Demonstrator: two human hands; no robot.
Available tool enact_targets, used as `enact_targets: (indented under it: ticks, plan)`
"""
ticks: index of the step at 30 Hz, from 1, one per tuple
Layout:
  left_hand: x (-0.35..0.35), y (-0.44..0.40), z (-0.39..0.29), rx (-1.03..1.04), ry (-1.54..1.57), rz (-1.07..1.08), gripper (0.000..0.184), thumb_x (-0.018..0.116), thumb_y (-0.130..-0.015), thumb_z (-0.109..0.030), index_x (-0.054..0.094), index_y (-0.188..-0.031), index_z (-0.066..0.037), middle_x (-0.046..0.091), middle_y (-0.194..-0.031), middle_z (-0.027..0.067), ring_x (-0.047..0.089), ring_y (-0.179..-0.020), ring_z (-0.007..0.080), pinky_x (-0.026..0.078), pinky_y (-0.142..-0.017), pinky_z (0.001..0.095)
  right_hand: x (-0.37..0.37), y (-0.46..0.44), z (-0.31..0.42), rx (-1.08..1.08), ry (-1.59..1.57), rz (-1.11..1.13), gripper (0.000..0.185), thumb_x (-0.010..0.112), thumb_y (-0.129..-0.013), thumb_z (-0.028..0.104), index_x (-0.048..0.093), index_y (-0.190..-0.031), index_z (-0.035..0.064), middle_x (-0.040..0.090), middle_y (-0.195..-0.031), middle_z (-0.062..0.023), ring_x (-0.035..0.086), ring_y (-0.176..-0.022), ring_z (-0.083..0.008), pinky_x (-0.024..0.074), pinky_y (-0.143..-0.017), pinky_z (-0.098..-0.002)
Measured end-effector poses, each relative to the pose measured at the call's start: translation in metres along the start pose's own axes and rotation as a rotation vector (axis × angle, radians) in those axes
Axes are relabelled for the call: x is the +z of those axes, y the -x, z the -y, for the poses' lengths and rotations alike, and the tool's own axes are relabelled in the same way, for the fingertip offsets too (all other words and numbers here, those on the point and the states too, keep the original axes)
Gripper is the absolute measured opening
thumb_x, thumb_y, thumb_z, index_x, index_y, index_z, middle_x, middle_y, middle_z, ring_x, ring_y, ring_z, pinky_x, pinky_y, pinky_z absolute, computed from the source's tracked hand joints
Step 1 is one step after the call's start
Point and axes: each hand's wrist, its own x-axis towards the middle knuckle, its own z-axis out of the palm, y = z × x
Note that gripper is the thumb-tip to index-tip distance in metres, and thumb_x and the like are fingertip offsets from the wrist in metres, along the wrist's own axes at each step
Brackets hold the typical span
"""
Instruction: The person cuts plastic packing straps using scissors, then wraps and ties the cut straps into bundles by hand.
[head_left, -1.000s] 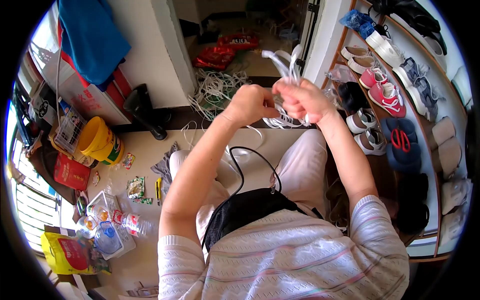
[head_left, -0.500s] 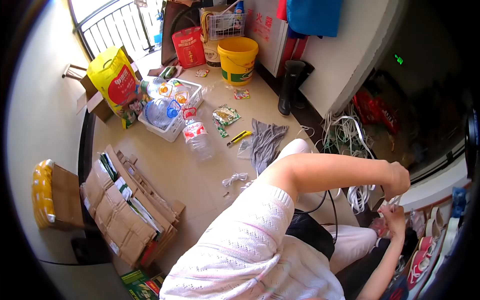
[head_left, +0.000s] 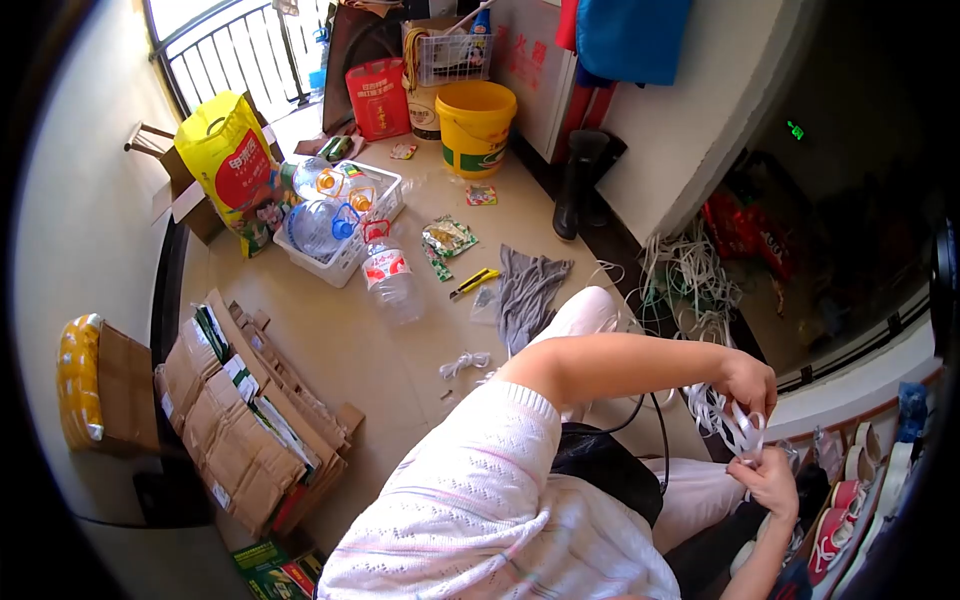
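Observation:
At the right, my left hand point(head_left: 748, 384) reaches across from the white-sleeved arm, its fingers closed on looped white plastic strap point(head_left: 745, 432). Just below it, my right hand point(head_left: 772, 482) pinches the lower part of the same strap between thumb and fingers. Several loops fan out between the two hands and to the left of them. A large heap of tangled white and greenish strap point(head_left: 685, 275) lies beyond my hands by the doorway. My fingertips are partly covered by the loops.
Shoes point(head_left: 832, 530) line a rack at the right. Flattened cardboard point(head_left: 235, 430) is stacked at the left. A plastic bottle point(head_left: 392, 285), yellow cutter point(head_left: 474, 284), grey cloth point(head_left: 530, 290) and small white cord bundle point(head_left: 466, 364) lie on the floor. A yellow bucket point(head_left: 476, 130) stands farther back.
Both hands have moved left, the left one also downward. White strap loops, mostly hidden before, now show spread between them. The view has shifted slightly.

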Motion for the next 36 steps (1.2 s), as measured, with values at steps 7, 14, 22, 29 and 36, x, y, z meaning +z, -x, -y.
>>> enact_targets:
  ticks: [7,14,22,29,36]
  plan:
    - [0.012,0.012,-0.005,0.096,0.558,0.003,0.009,0.065,-0.074,-0.005,0.062,-0.078,0.002,0.064,-0.071,0.0105,0.061,-0.055,0.0176,0.05,-0.047,0.0264,-0.002,0.013,-0.009,-0.163,-0.159,-0.227,0.02,0.065,-0.075,0.013,0.059,-0.081,-0.0043,0.058,-0.065,-0.0043,0.056,-0.064,-0.0131,0.0431,-0.06,-0.0263]
    - [0.002,0.026,-0.001,0.106,0.629,0.046,0.019,0.055,-0.084,-0.015,0.06,-0.088,0.002,0.064,-0.074,0.0155,0.064,-0.056,0.0216,0.052,-0.043,0.0274,-0.008,0.02,-0.018,-0.141,-0.507,-0.133,0.026,0.063,-0.082,0.026,0.054,-0.081,0.0014,0.048,-0.057,0.0003,0.045,-0.045,-0.0068,0.034,-0.041,-0.0197]
    - [-0.016,0.058,-0.021,0.211,0.447,0.013,0.029,0.065,-0.073,-0.006,0.058,-0.101,0.001,0.061,-0.086,0.0125,0.062,-0.074,0.0198,0.053,-0.064,0.0287,-0.01,0.013,-0.015,-0.289,-0.83,-0.219,0.021,0.056,-0.085,0.01,0.047,-0.103,0.0028,0.044,-0.066,0.0044,0.038,-0.048,-0.0018,0.029,-0.04,-0.0175]
    - [-0.029,0.058,-0.055,0.104,0.102,-0.166,0.022,0.047,-0.085,0.003,0.059,-0.103,0.0,0.061,-0.079,0.0079,0.059,-0.065,0.0133,0.048,-0.061,0.0254,-0.015,0.021,0.005,-0.264,-0.771,0.012,0.028,0.052,-0.089,0.027,0.053,-0.104,0.004,0.032,-0.056,0.0087,0.027,-0.046,-0.0009,0.022,-0.041,-0.0171]
    - [-0.01,0.032,-0.057,0.268,0.028,-0.178,0.013,0.052,-0.084,0.0,0.064,-0.09,-0.001,0.063,-0.086,0.0037,0.057,-0.084,0.0116,0.044,-0.078,0.0249,-0.009,0.017,-0.002,-0.262,-0.995,0.526,0.034,0.056,-0.087,0.029,0.054,-0.104,0.0007,0.032,-0.053,0.0088,0.026,-0.042,-0.0017,0.0208,-0.038,-0.0174]
